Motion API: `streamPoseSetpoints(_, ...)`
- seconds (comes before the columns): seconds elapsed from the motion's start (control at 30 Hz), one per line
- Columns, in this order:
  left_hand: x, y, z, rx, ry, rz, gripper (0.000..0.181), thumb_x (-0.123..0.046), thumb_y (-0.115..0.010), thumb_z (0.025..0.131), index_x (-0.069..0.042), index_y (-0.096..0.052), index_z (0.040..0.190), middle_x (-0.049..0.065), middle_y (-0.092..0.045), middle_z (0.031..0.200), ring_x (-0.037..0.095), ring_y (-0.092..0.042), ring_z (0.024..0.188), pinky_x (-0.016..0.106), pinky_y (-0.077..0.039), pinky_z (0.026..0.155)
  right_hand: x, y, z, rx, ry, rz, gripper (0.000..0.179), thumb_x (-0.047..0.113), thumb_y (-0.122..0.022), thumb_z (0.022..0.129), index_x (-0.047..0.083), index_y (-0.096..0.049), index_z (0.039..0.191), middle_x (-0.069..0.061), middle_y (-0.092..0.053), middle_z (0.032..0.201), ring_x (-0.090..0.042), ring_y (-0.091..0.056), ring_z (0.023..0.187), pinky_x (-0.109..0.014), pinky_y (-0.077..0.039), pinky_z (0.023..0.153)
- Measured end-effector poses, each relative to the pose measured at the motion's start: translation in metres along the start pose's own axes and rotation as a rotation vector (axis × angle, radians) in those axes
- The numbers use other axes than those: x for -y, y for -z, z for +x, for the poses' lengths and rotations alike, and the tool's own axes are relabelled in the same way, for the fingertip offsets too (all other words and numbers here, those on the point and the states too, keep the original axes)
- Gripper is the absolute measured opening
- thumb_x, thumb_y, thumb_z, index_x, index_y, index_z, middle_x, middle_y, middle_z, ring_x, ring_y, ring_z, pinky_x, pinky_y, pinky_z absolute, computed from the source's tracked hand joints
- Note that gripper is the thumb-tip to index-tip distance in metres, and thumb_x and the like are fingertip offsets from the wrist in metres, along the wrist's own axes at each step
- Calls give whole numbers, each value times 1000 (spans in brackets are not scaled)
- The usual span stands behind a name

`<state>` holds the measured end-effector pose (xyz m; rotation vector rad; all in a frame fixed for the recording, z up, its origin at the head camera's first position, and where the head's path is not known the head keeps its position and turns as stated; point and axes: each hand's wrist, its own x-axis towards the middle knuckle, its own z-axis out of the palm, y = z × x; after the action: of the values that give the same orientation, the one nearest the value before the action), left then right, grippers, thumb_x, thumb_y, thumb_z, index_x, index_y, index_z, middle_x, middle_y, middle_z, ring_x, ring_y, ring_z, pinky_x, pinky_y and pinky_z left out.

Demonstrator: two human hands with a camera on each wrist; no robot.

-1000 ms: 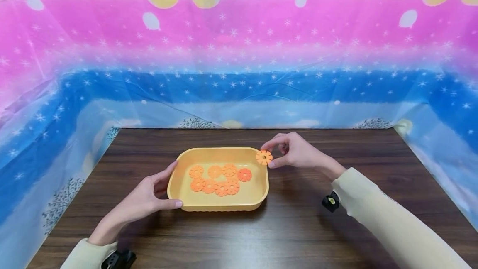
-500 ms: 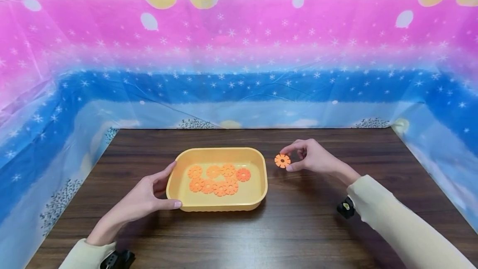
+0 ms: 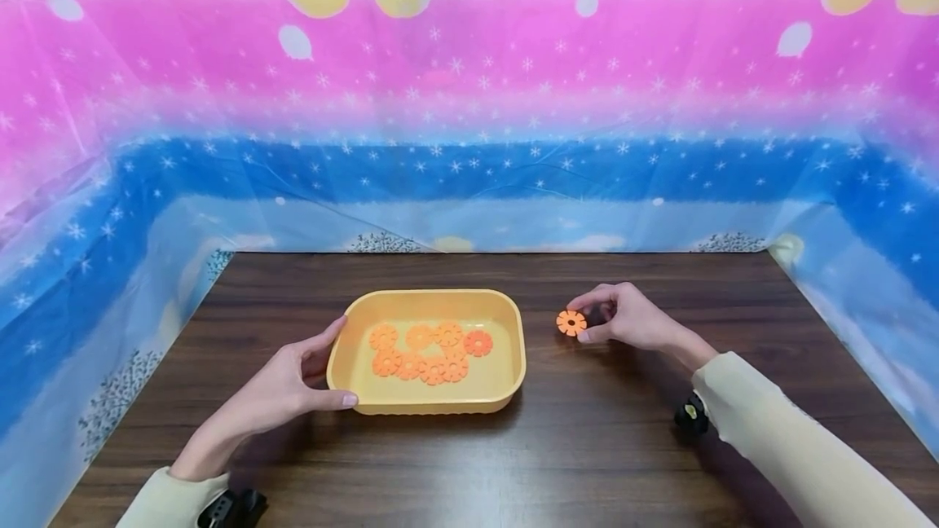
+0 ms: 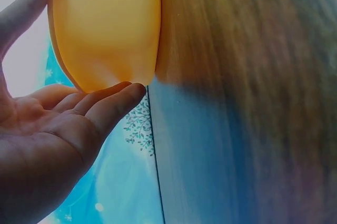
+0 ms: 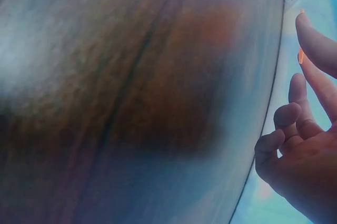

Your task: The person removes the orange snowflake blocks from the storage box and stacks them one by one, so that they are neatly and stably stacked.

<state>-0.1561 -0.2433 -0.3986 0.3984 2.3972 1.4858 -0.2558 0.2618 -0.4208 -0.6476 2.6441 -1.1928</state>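
Observation:
My left hand (image 3: 282, 385) grips the left end of a shallow yellow plastic tray (image 3: 493, 381), thumb at the near corner and fingers at the far one. In the left wrist view, its fingers lie against the end wall of the tray (image 4: 108, 29). Several orange notched snowflake discs (image 3: 385, 337) lie flat inside, with a redder one (image 3: 484, 341) at their right. To the right of the tray, my right hand (image 3: 637, 318) pinches another orange notched disc (image 3: 562, 324) between thumb and index finger. The right wrist view shows only a thin edge of this disc (image 5: 300, 56).
Everything stands on a dark wood-grain table (image 3: 469, 463). A pink and blue snowflake-printed cloth (image 3: 469, 169) hangs behind it and along both sides. Black cameras (image 3: 233, 508) are strapped at both wrists.
My right hand, pinching the disc, has moved from the tray's right rim to the right and lower over the table. My left hand and the tray have stayed in place.

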Motion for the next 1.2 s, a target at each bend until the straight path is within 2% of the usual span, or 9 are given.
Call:
streamPoseSetpoints(0.3,-3,0,0,8,10,-5,111,-20,-89,85,-4,-15,167,27,-26,167,41,-51,139,33,-58,97,-8,1,-6,-8,-25,1,42,16,-89,83,6,-77,122,-13,-62,100,-21,-41,71,-29,-35,63)
streamPoseSetpoints(0.53,-2,0,-1,9,-6,-6,111,-18,-89,85,-3,-16,166,27,-27,166,41,-53,138,28,-57,95,-10,4,-9,-7,-55,30,44,14,-89,84,3,-75,125,-13,-63,103,-21,-39,72,-29,-32,62)
streamPoseSetpoints(0.73,-2,0,0,7,-9,-1,111,-18,-89,84,-3,-16,166,27,-29,166,41,-54,137,26,-56,94,-16,10,-16,-6,-52,13,44,15,-89,84,4,-76,124,-13,-63,105,-21,-38,72,-30,-32,63)
streamPoseSetpoints(0.97,-2,1,0,5,-4,1,111,-18,-89,84,-3,-16,166,27,-27,166,41,-53,137,28,-57,94,-21,12,-20,-4,-83,1,43,17,-89,84,7,-77,124,-13,-61,103,-23,-41,81,-32,-34,68)
streamPoseSetpoints(1.2,-1,0,0,5,0,2,111,-19,-89,84,-3,-16,166,26,-27,167,41,-52,139,28,-57,95,-23,11,-20,10,-93,-15,41,18,-89,85,7,-77,123,-13,-64,116,-26,-45,91,-36,-38,76)
